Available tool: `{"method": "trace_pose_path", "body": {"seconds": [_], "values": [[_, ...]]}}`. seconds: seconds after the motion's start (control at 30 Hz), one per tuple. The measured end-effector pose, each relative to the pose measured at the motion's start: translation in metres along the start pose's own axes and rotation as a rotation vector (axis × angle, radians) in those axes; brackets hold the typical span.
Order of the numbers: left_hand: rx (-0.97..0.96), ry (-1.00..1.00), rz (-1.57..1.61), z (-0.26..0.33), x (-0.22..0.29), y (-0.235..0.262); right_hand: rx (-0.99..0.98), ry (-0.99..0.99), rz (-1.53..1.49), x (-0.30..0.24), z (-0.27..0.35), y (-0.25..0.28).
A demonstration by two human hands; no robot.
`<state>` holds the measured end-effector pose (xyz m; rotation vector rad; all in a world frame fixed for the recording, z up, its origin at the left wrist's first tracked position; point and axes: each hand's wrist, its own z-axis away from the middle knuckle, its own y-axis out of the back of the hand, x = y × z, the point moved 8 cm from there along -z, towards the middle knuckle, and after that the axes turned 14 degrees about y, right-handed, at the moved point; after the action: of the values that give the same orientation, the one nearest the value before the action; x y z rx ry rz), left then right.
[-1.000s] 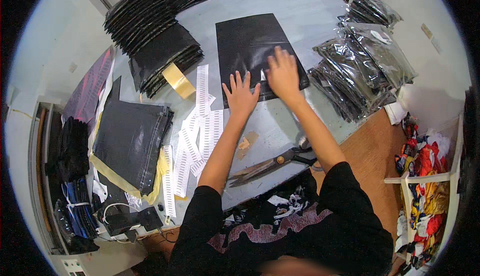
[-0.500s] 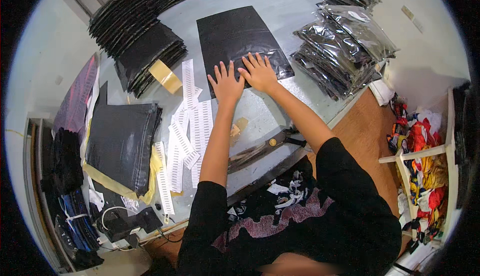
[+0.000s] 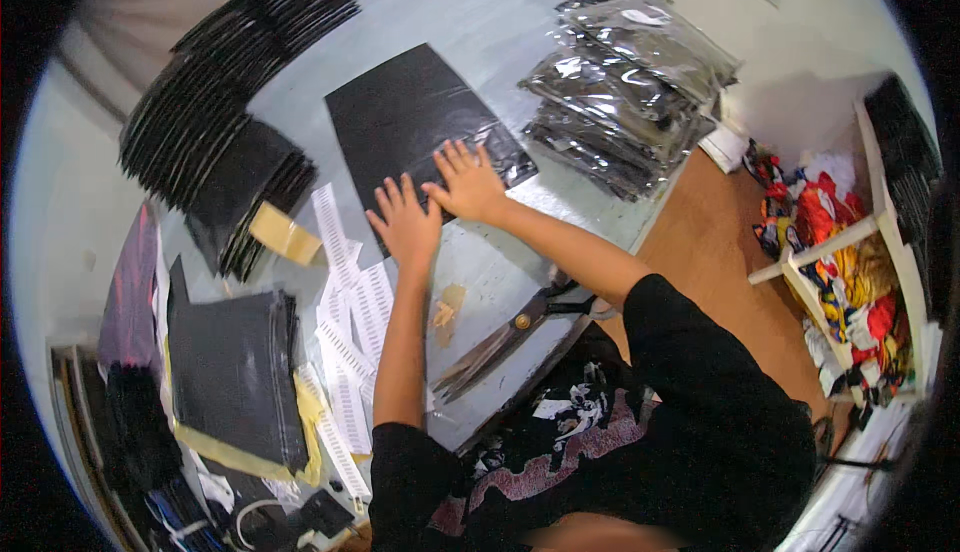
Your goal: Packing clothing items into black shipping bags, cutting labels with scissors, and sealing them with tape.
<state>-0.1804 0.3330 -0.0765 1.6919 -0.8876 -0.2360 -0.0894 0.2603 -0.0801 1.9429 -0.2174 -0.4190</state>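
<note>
A black rectangular plastic mailing bag [image 3: 405,112] lies flat on the grey table [image 3: 480,292]. Its near end is glossy and wrinkled. Both palms rest on that end: my left hand [image 3: 408,224] near its left corner, my right hand [image 3: 468,182] a little farther in. The thumbs almost meet. All fingers are spread, and neither hand grips anything. Large scissors [image 3: 515,327] lie between my forearms and the table's front edge. White strips of printed labels [image 3: 345,302] are strewn left of my left forearm.
Stacks of black bags [image 3: 200,102] line the far left, a roll of tan tape [image 3: 285,234] beside them. Clear-wrapped black packages [image 3: 630,92] are piled right. Another black pile [image 3: 235,372] lies near left. A shelf [image 3: 820,252] with colourful cloth scraps stands at the right.
The view has turned, so the table and its things appear shifted left and tilted. My hands stay flat on the bag in nearly the same spot.
</note>
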Motion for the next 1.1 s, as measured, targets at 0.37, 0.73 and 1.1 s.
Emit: {"method": "trace_pose_path", "body": {"seconds": [0.37, 0.73, 1.1], "values": [[-0.295, -0.238, 0.68, 0.008, 0.08, 0.041, 0.649, 0.373, -0.088, -0.04, 0.074, 0.24], [-1.538, -0.12, 1.492, 0.085, 0.262, 0.077, 1.356, -0.527, -0.66, 0.152, 0.218, 0.282], [-1.746, 0.308, 1.945, 0.066, 0.227, 0.068, 0.95, -0.353, -1.047, 0.055, 0.173, 0.264]]}}
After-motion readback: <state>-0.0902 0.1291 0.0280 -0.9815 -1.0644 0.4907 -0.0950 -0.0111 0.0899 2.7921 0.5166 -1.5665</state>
